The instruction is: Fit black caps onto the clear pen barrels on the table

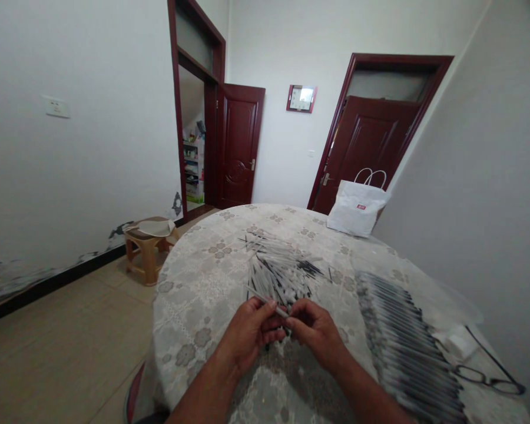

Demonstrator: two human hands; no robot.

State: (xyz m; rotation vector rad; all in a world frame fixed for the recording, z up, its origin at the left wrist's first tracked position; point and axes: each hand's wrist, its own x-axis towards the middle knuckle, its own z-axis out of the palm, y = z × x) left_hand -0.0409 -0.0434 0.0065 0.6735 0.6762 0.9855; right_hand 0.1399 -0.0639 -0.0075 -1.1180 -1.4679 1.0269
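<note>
A thin, whitish translucent pen [265,299] slants between my hands above the near side of the round table. My left hand [247,330] pinches it along its length between thumb and fingers. At its lower right end, the thumb and fingers of my right hand [314,330] are closed on it; its tip there is hidden. Just beyond my hands lies a loose heap of white pen parts [271,268], with several short black pieces [310,268] at its right side. To the right, a long row of pens [408,335] with dark ends lies side by side.
A patterned tablecloth [194,282] covers the round table. White paper bag [355,206] stands at the back right edge. Eyeglasses [486,380] and a small white object [461,343] lie at far right. A stool [148,244] stands left of the table, below the wall.
</note>
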